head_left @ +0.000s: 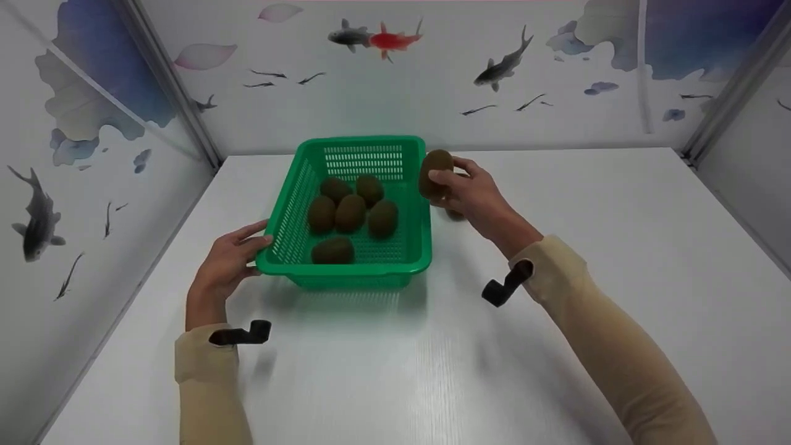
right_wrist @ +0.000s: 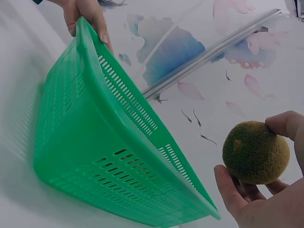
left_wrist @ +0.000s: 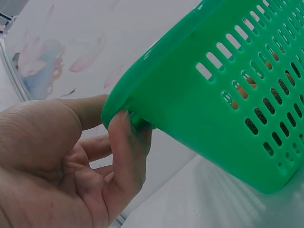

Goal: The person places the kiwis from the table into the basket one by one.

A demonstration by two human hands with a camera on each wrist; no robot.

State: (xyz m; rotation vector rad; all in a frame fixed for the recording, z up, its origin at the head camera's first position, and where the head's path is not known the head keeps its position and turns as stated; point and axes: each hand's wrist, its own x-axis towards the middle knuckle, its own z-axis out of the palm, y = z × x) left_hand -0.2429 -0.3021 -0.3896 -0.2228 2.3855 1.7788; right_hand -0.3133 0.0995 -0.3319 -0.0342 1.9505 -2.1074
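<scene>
A green plastic basket [head_left: 346, 270] with slotted walls stands on the white table, several brown kiwis [head_left: 350, 213] lying on its floor. My left hand [head_left: 227, 262] grips the basket's rim at the near left corner; in the left wrist view the thumb lies over the rim and the fingers curl beneath it. My right hand [head_left: 476, 198] holds a kiwi [head_left: 436, 174] between thumb and fingers, just beyond the basket's right rim. The right wrist view shows this kiwi [right_wrist: 255, 153] raised level with the rim. Another kiwi [head_left: 456, 214] sits on the table, mostly hidden behind the right hand.
White panels printed with fish and petals [head_left: 383, 86] rise behind the table [head_left: 593, 204] and at both sides. Metal posts [head_left: 179, 86] stand at the back corners. A black strap [head_left: 507, 285] hangs from the right cuff, another [head_left: 244, 334] from the left.
</scene>
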